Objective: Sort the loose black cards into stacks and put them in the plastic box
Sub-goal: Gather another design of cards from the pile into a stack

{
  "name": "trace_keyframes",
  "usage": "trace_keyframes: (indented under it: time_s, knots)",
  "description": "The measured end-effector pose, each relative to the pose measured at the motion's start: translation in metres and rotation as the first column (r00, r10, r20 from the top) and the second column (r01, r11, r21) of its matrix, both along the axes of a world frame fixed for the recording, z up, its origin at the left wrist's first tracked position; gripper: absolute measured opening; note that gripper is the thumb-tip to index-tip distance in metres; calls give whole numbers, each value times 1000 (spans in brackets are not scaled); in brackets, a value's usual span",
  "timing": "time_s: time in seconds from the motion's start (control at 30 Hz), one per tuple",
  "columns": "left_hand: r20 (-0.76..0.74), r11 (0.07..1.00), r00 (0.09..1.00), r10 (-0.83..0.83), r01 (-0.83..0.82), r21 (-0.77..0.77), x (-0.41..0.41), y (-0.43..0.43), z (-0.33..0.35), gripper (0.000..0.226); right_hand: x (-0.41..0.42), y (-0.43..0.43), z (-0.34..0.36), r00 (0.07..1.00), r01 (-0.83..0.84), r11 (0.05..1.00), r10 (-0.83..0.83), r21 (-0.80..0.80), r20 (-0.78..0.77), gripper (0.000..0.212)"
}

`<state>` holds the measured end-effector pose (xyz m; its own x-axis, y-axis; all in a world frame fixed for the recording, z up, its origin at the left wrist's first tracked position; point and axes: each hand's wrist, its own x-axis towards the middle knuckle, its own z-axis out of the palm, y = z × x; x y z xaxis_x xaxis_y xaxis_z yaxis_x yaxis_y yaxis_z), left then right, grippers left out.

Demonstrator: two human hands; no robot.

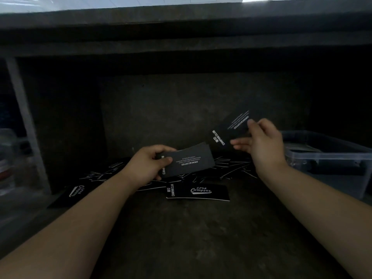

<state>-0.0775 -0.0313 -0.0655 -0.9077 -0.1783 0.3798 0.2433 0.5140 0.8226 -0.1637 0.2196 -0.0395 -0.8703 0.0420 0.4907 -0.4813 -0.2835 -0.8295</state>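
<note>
The left hand (149, 164) is holding a stack of black cards (193, 161) low over the tabletop (181, 228), its grip clamped on the stack's left end, with white "DRINK&COFFEE" print facing up. The right hand (265, 141) is pinching a single black card (231, 127) higher and to the right, grip clamped on it. Loose cards (221, 168) are lying scattered beneath both hands, and a squared stack (198, 191) is lying nearer. The clear plastic box (326, 172) is standing at the right. The tabletop is showing dark and dull inside a dim recess.
</note>
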Motion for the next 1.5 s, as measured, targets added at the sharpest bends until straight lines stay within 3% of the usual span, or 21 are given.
trace_keyframes:
  time_s: [0.23,0.33,0.37,0.47,0.53,0.57,0.67,0.77,0.9,1.07,1.13,1.27,1.33,1.4,1.5]
  knots:
    - [29,998,1000,6,-8,67,0,3,0,29,4,-4,2,955,-215,944,257,-252,148,11]
    - [47,996,998,33,-37,78,1,6,2,26,7,-8,-5,913,-313,944,328,-100,241,6]
    - [50,994,998,36,-41,99,2,6,3,25,8,-10,-8,889,-366,931,355,-19,290,13]
    - [64,983,998,3,-14,181,5,7,6,17,14,-15,-17,875,-425,843,290,330,387,23]
    - [52,996,998,-24,19,87,6,8,5,6,17,-17,-20,937,-337,650,160,682,310,22]
    - [50,999,998,-33,31,30,5,7,3,12,18,-17,-19,961,-274,523,122,807,247,26]
    - [24,1000,1000,-13,12,23,3,6,4,23,22,-10,-6,987,-162,251,48,954,155,48]
    - [7,999,1000,5,-5,48,4,3,5,25,29,-1,6,985,-149,-54,76,987,153,54]
    - [5,1000,1000,4,-4,20,4,2,5,29,36,-2,11,982,-112,-148,135,983,133,45]
    - [0,1000,1000,10,-10,-2,5,2,7,28,32,1,15,987,-31,-119,156,992,49,25]
    - [21,1000,1000,19,-19,-2,7,2,8,27,26,1,13,989,-58,-12,134,998,59,26]
    - [64,1000,998,10,-9,-20,9,4,8,24,13,-4,-3,997,-36,326,72,945,13,20]
    - [56,1000,998,-4,3,23,11,7,8,24,9,-8,-12,998,-44,450,62,892,18,24]
    - [70,999,997,-38,35,34,13,8,8,19,7,-11,-18,996,-84,554,72,828,53,33]
    - [130,983,988,-85,104,-148,14,6,8,10,5,-14,-21,993,-109,631,100,768,58,39]
